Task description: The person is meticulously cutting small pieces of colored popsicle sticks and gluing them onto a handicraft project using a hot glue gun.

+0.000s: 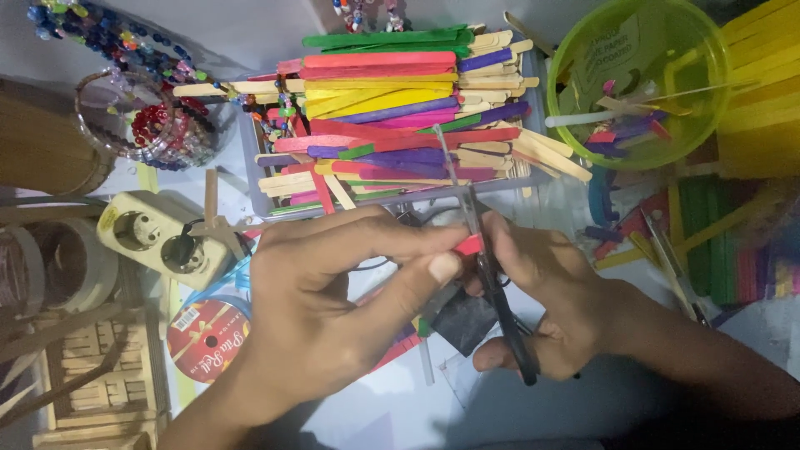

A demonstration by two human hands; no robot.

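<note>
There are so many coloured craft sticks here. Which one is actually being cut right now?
The short red stick, pinched in the left hand against the scissors held by the right hand. The rest lie untouched in the clear tray and green bowl.

A round red spool label [208, 339] with gold script and a small white barcode patch lies at the lower left of the frame, partly covered by the left wrist. A pale yellow sticker [108, 219] sits on the near corner of the cream socket block at the left edge. In the upper right, a grey-green printed label [606, 52] shows through the wall of the clear green tub, its upper left corner slanted off.
</note>
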